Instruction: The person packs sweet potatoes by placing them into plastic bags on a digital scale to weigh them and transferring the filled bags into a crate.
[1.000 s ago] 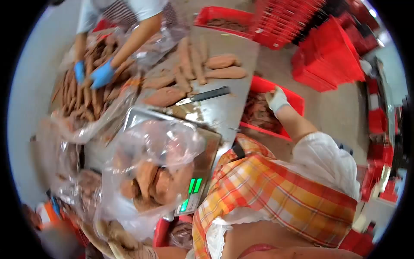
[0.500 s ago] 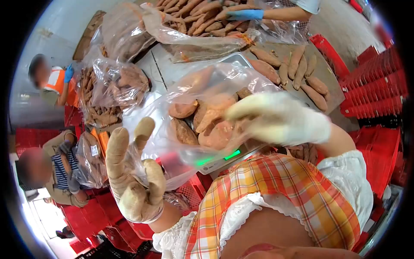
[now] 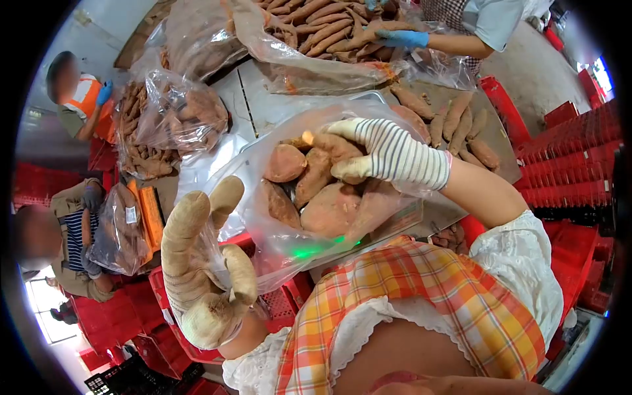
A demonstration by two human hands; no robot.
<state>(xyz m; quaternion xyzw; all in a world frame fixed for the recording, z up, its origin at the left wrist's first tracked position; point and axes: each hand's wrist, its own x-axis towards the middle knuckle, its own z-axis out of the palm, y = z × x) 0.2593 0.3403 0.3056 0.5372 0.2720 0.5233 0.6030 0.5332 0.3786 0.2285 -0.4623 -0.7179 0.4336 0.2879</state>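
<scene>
My left hand point(image 3: 204, 263), in a soiled cream glove, holds the rim of a clear plastic bag point(image 3: 270, 263), with two fingers raised. The bag lies open on a scale, whose green display point(image 3: 319, 249) glows through the film. Several large sweet potatoes point(image 3: 331, 209) are inside. Over the bag's mouth, my right hand point(image 3: 388, 151), in a striped glove, has its fingers wrapped round a sweet potato point(image 3: 337, 146). The bag hides much of the scale.
Loose sweet potatoes point(image 3: 457, 118) lie on the table point(image 3: 503, 148) at right. A co-worker's blue-gloved hand point(image 3: 405, 38) touches the large pile point(image 3: 329, 29). Filled bags point(image 3: 184, 112) stand at left, near two other people. Red crates point(image 3: 566, 155) are stacked at right.
The view has swung left. My right hand has come from the red crate to the bag and closed round a sweet potato there. My left hand now shows fully, beside the bag.
</scene>
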